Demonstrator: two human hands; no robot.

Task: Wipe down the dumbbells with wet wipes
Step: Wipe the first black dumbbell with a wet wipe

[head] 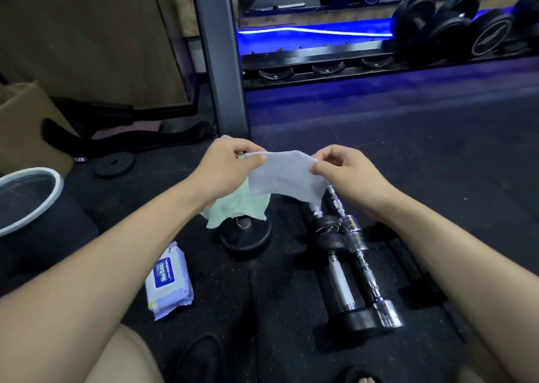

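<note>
A white wet wipe (287, 175) is stretched between my two hands above the floor. My left hand (230, 164) pinches its left edge and also holds a pale green cloth (242, 207) that hangs below. My right hand (347, 172) pinches the wipe's right edge. Under the wipe, several small dumbbells (347, 266) with chrome handles lie side by side on the black rubber floor. One dumbbell stands on its end (246, 237) beneath the green cloth. A white and blue wet wipe pack (169, 280) lies on the floor by my left forearm.
A white-rimmed bin (29, 196) stands at the left, with a cardboard box (26, 123) behind it. A small weight plate (114, 164) lies near a grey upright post (218, 62). A rack of large black dumbbells (455, 27) fills the far right. My knees and feet are at the bottom.
</note>
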